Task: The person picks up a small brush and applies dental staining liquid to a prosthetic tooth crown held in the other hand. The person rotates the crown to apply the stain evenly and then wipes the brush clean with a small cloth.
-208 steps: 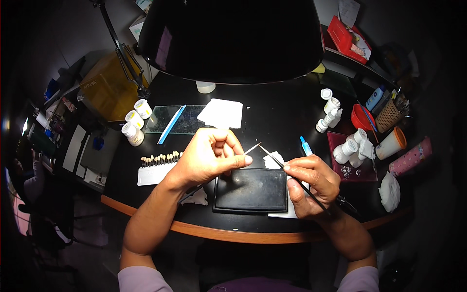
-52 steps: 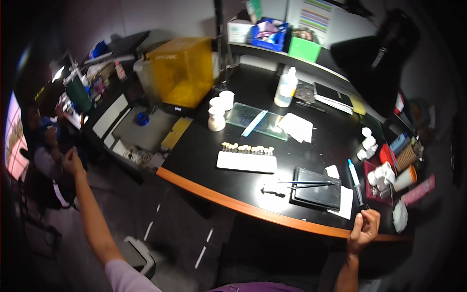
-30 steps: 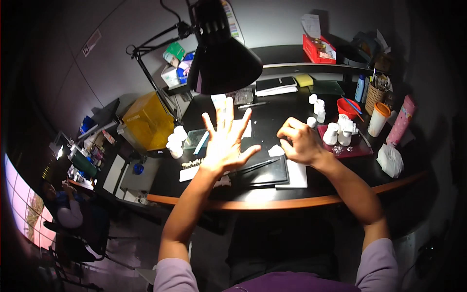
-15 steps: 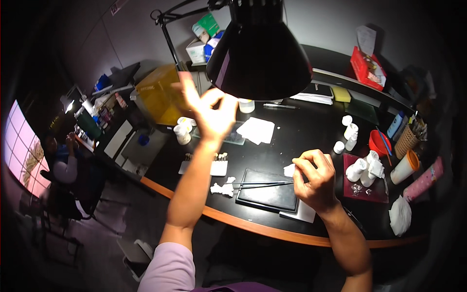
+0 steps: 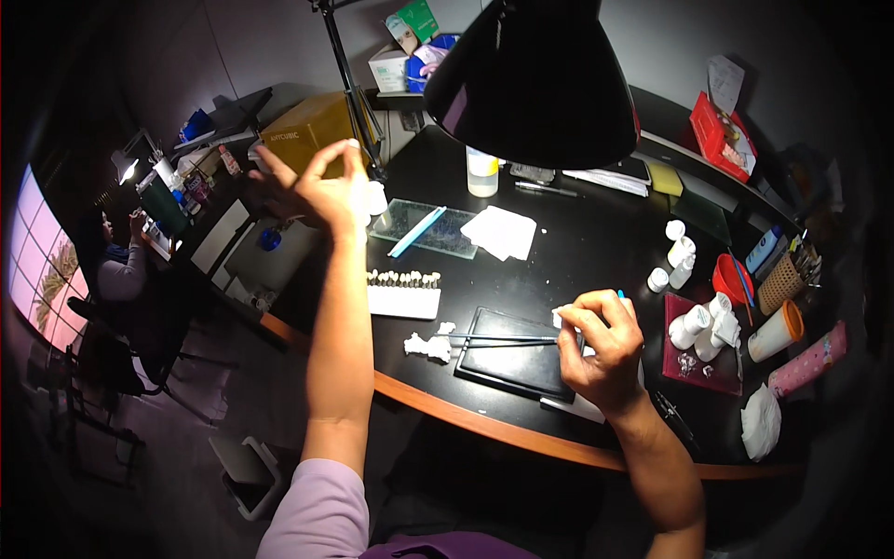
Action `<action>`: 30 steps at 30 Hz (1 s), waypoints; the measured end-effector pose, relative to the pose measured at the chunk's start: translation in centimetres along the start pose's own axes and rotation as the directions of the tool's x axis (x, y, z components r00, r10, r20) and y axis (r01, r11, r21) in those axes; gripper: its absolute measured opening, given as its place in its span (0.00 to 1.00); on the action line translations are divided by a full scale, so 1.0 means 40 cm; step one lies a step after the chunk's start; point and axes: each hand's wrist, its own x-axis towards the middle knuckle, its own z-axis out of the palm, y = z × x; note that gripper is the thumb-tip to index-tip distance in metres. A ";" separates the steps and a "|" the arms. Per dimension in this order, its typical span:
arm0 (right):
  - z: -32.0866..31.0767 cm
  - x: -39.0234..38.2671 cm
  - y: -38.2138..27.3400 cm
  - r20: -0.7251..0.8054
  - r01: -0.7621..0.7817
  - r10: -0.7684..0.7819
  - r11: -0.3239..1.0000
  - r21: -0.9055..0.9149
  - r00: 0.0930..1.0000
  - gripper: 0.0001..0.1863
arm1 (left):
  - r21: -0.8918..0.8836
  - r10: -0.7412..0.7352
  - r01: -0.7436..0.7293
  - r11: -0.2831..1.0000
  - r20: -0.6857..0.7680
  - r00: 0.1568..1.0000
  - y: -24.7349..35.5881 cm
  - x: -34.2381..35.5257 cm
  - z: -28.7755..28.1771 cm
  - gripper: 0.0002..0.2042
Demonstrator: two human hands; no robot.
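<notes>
Raised toward the amber box (image 5: 303, 126) is my left hand (image 5: 319, 191), outer fingers spread, index bent toward the thumb, holding nothing visible. My right hand (image 5: 601, 347) is curled in a pinch over the right part of the black pad (image 5: 517, 363); what it holds, if anything, is hidden. Two thin dark tools (image 5: 498, 340) lie across the pad. Crumpled white tissue (image 5: 428, 345) sits at their left ends. Behind are a white sample holder (image 5: 403, 303), a glass slab (image 5: 447, 240) and white sheets (image 5: 498, 233).
A large black lamp (image 5: 531, 84) hangs over the desk. A dark red tray (image 5: 684, 373) with white bottles, a red bowl (image 5: 731, 279), a cup (image 5: 773, 335) and a pink pouch (image 5: 810, 363) crowd the right. Another person (image 5: 121, 270) sits at a bench on the left.
The two tools, earlier held in my hands, now lie on the pad. Since the last frame my left hand has swung left, its outer fingers spreading; my right hand stays curled.
</notes>
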 end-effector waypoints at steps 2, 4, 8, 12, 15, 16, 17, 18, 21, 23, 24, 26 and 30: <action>-0.003 -0.009 0.007 0.008 -0.021 0.021 1.000 -0.003 1.000 0.12 | -0.127 0.066 -0.062 0.990 0.029 0.997 0.028 -0.025 0.008 0.08; 0.000 -0.013 0.015 0.013 -0.033 0.033 0.999 0.004 0.999 0.12 | -0.088 0.119 -0.110 0.990 0.104 0.987 0.065 -0.047 0.001 0.09; 0.006 -0.001 0.003 0.026 -0.020 0.019 0.999 0.034 0.999 0.13 | -0.609 0.446 -0.306 0.732 0.090 0.890 0.150 -0.071 -0.006 0.01; 0.002 -0.011 -0.003 0.037 0.002 -0.003 1.000 0.031 0.999 0.14 | -0.764 0.681 -0.390 0.515 0.089 0.727 0.308 -0.166 -0.079 0.05; -0.001 -0.008 -0.018 0.070 0.061 -0.067 0.994 0.086 0.995 0.15 | -0.880 0.802 -0.312 0.357 0.118 0.585 0.329 -0.259 -0.093 0.06; 0.014 -0.013 -0.020 0.075 0.079 -0.088 0.990 0.115 0.993 0.15 | -0.896 0.805 -0.280 0.344 0.128 0.580 0.323 -0.269 -0.103 0.06; 0.023 -0.011 -0.023 0.093 0.081 -0.093 0.988 0.130 0.991 0.14 | -0.906 0.803 -0.243 0.346 0.152 0.576 0.311 -0.285 -0.109 0.06; 0.031 -0.010 -0.026 0.112 0.082 -0.099 0.986 0.145 0.989 0.14 | -0.915 0.801 -0.206 0.348 0.176 0.572 0.300 -0.294 -0.109 0.06; 0.013 -0.030 -0.012 0.155 -0.011 -0.008 0.992 0.123 0.988 0.13 | -0.912 0.787 -0.200 0.358 0.179 0.590 0.315 -0.292 -0.093 0.06; 0.003 -0.026 -0.016 0.169 -0.023 0.009 0.996 0.084 0.986 0.14 | -0.910 0.770 -0.183 0.373 0.193 0.609 0.316 -0.275 -0.089 0.05; 0.012 -0.022 -0.020 0.176 -0.027 0.012 0.996 0.079 0.984 0.14 | -0.893 0.776 -0.217 0.395 0.198 0.599 0.308 -0.253 -0.096 0.05; 0.038 -0.008 -0.042 0.146 -0.084 0.067 0.989 0.119 0.987 0.13 | -0.853 0.749 -0.163 0.495 0.324 0.579 0.281 -0.236 -0.116 0.07; 0.028 -0.006 -0.036 0.112 -0.083 0.078 0.996 0.040 0.991 0.13 | -0.843 0.731 -0.136 0.521 0.358 0.581 0.289 -0.248 -0.114 0.06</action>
